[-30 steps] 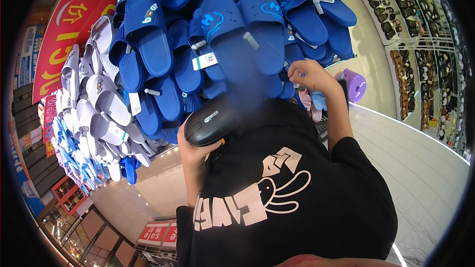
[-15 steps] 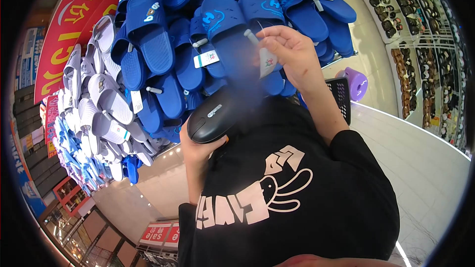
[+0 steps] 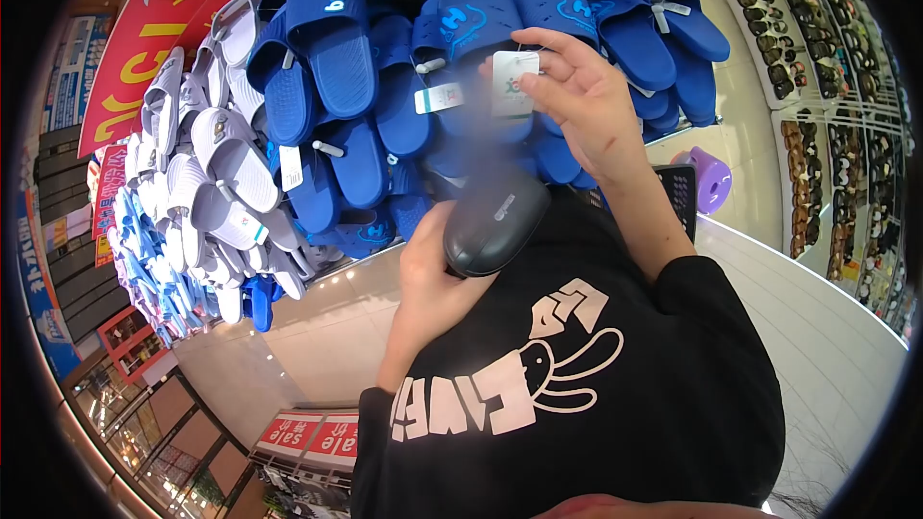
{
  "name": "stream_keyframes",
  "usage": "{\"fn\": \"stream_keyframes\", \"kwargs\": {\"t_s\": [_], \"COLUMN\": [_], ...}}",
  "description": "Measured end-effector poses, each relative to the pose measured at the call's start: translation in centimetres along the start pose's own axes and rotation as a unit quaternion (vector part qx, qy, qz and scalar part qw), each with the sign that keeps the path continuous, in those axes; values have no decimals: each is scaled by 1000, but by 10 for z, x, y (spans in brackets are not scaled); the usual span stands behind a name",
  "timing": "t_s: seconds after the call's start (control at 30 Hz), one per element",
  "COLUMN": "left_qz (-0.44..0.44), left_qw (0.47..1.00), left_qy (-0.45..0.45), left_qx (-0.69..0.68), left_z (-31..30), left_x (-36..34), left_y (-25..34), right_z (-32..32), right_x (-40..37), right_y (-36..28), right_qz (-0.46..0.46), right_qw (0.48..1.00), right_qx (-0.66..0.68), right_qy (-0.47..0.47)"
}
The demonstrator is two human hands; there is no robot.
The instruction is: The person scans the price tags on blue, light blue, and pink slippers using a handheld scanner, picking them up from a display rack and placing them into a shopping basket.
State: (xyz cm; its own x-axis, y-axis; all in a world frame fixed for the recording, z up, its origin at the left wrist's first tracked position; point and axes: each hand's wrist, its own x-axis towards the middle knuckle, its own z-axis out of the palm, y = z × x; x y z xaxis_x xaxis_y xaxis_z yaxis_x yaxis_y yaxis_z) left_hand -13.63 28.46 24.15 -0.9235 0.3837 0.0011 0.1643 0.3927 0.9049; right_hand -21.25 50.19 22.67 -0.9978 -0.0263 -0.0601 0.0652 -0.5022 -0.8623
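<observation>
My left hand [image 3: 437, 264] is wrapped round a black handheld barcode scanner [image 3: 498, 228], its rounded head tilted up just below the tag. Higher and to the right, my right hand [image 3: 586, 101] pinches a white price tag [image 3: 512, 86] between thumb and fingers. The tag hangs by a thin loop close to a pair of blue slippers [image 3: 476, 14] with light-blue drawings on their straps. A blurred dark smear lies over the gap between scanner and tag, hiding part of the slippers behind.
More blue slippers [image 3: 332, 48] hang around, with lilac slippers [image 3: 226, 159] to the left. A red price sign [image 3: 178, 29] rises behind them. At right are a purple round object [image 3: 710, 181], a black basket [image 3: 681, 194] and shelves of sunglasses [image 3: 803, 168]. Red sale signs [image 3: 312, 434] stand lower left.
My left hand has brought the scanner right, nearer the tag. The tag, still in my right hand, has turned its face more toward me. The whole view has shifted slightly.
</observation>
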Motion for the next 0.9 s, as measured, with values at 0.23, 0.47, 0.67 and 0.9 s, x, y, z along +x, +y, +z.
{"fn": "stream_keyframes", "kwargs": {"t_s": [0.23, 0.47, 0.67, 0.9], "left_qz": [-2, 8, 6, -14], "left_qw": [999, 1000, 999, 1000], "left_qy": [37, -19, -40, 5], "left_qx": [2, -23, -4, 25], "left_z": [1, -1, 1, -4], "left_x": [2, 4, 7, 12], "left_y": [-2, -7, -8, -4], "right_z": [-10, -14, -8, -12], "right_x": [1, 0, 4, 9], "right_y": [23, 35, 41, 44], "right_qz": [53, 143, 82, -6], "right_qw": [975, 906, 944, 980], "right_qx": [215, 398, 315, 198], "right_qy": [-15, -27, -49, -24]}}
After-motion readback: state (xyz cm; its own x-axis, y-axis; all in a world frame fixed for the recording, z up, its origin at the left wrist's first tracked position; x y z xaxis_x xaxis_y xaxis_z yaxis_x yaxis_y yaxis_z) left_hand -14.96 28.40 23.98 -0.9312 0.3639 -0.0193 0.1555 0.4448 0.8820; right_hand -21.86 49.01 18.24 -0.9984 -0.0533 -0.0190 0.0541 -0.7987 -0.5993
